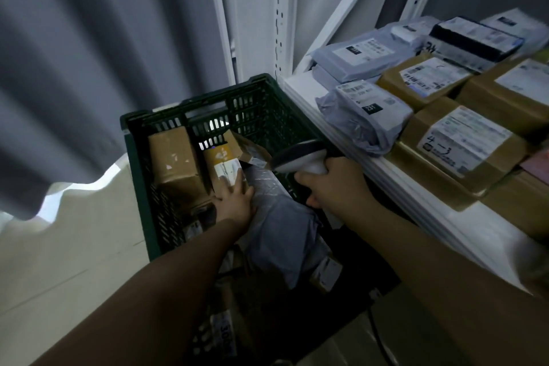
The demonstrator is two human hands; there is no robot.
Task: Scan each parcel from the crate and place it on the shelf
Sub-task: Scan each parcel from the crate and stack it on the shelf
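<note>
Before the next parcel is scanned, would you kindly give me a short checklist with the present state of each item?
1. Scanner held in right hand: ok.
2. Scanner points into the crate: ok.
3. Left hand on a box: ok.
4. Firm grip on that box: cannot tell.
5. Box label faces up: ok.
6. Bare spot on the shelf: ok, at its near corner.
</note>
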